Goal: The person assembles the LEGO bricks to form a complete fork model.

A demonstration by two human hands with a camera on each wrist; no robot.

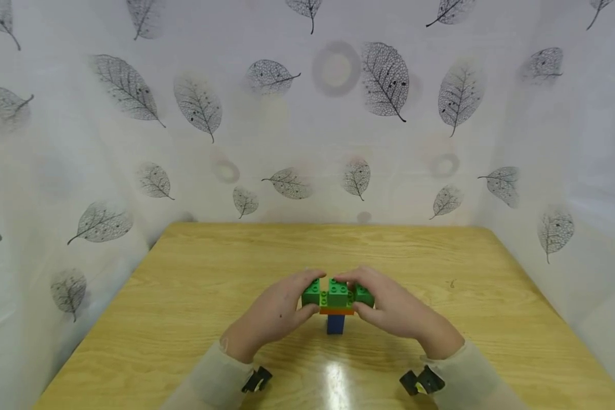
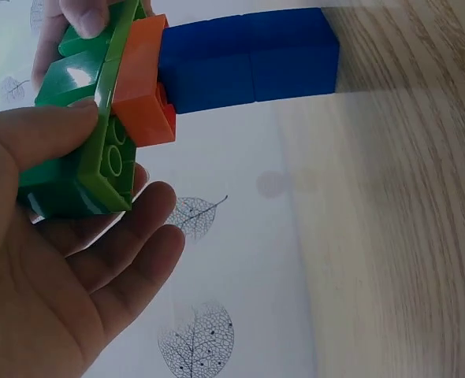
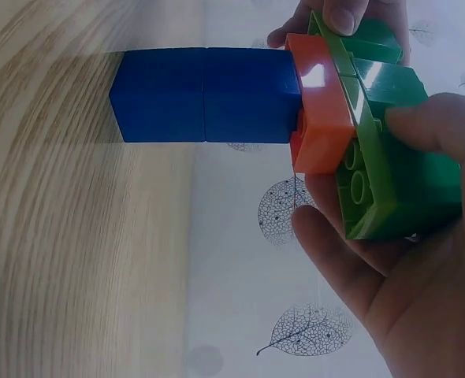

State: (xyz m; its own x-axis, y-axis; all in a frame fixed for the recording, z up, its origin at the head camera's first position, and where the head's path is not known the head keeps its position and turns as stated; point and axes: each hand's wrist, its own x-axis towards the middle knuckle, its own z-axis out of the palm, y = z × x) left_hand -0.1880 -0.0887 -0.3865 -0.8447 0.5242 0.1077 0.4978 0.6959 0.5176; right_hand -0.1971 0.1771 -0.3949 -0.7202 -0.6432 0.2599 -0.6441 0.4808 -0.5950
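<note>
A toy-brick tower stands upright on the wooden table. At its foot are two stacked blue bricks (image 2: 248,63), with an orange brick (image 3: 325,118) above them and flat light-green pieces (image 2: 118,71) on top of that. Three darker green bricks sit in the uppermost row. My left hand (image 1: 271,313) pinches the left green brick (image 1: 311,294) between thumb and fingers. On the other side, my right hand (image 1: 397,310) pinches the right green brick (image 1: 364,295). Between them is the middle green brick (image 1: 337,292). The outer light-green parts overhang the orange brick, showing hollow undersides.
The wood-grain table (image 1: 225,256) extends around the tower on all sides. Behind it and at both sides hangs a pale curtain (image 1: 307,125) printed with grey leaves. Dark straps (image 1: 422,380) are worn at both wrists.
</note>
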